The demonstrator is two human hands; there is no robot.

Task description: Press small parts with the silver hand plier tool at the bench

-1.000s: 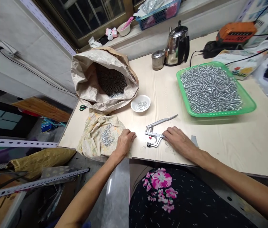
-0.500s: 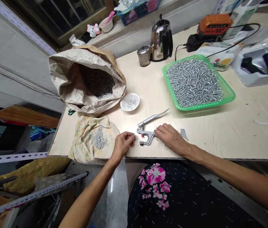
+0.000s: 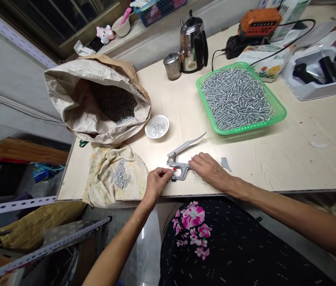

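Currently, the grey pliers (image 3: 185, 171) lie near the front edge of the table (image 3: 304, 167), upper handle raised, the right hand (image 3: 211, 169) curled over the lower handle. Left hand (image 3: 156, 183): fingertips pinched together at the mouth of the pliers; whether they grip a small piece cannot be told. Toward the front left corner, a patterned cloth (image 3: 136, 167) bears small metal pieces (image 3: 121, 174).

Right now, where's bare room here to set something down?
Bare tabletop lies between the white bowl and green tray, in front of the kettle. Another patch, right of the grey scrap, has specks and a white sliver. Crowded: left, with sack and cloth; back right, around the orange block; around the tool, between left hand and right hand.
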